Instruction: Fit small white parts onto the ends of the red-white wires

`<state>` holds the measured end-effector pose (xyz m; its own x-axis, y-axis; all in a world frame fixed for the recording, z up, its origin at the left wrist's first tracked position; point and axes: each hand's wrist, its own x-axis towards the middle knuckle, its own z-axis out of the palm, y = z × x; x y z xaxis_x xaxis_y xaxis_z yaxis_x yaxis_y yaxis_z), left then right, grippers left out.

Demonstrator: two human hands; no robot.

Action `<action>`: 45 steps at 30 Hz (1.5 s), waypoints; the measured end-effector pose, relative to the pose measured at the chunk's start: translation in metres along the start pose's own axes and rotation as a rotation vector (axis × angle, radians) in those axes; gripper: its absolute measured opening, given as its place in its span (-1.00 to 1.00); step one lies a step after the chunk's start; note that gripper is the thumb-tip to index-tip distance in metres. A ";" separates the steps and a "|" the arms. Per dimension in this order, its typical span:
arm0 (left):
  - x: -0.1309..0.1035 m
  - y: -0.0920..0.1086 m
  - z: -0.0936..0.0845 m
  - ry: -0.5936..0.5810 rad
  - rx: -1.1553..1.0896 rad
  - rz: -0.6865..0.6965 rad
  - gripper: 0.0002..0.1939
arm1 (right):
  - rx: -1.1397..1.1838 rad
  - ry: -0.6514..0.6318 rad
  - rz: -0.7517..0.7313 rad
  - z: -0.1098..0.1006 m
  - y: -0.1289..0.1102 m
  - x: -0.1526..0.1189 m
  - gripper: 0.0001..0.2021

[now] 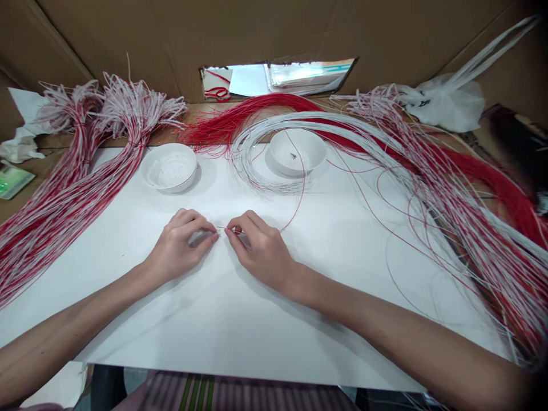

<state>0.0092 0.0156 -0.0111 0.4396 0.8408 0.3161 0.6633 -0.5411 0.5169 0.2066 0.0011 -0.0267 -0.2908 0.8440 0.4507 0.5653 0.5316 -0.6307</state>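
Over the middle of the white board, my right hand pinches a thin red strand near its end. The tip sticks out to the left, and the rest loops from behind the hand up over the right bowl. My left hand faces it a small gap away, thumb and forefinger pressed together at the strand's tip. A tiny pale piece seems to be between those fingertips, too small to make out. The left white bowl, holding white bits, stands beyond my left hand.
A right white bowl has a small dark piece inside. White strands curve around it, with red strands behind. Red-and-white bundles lie left and right. A cardboard wall closes the back; a plastic bag sits back right.
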 end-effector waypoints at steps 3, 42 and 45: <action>0.000 -0.002 0.000 -0.006 -0.012 0.001 -0.94 | -0.011 0.007 -0.014 -0.001 -0.001 0.000 -0.89; 0.002 0.003 -0.006 0.080 -0.623 -0.283 -0.90 | 0.078 0.103 -0.138 -0.003 -0.006 -0.001 -0.90; 0.002 0.004 -0.006 0.080 -0.630 -0.267 -0.92 | 0.077 0.106 -0.152 -0.004 -0.006 -0.001 -0.89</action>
<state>0.0091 0.0155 -0.0035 0.2478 0.9557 0.1588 0.2538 -0.2223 0.9414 0.2061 -0.0032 -0.0209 -0.2833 0.7433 0.6060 0.4589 0.6599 -0.5949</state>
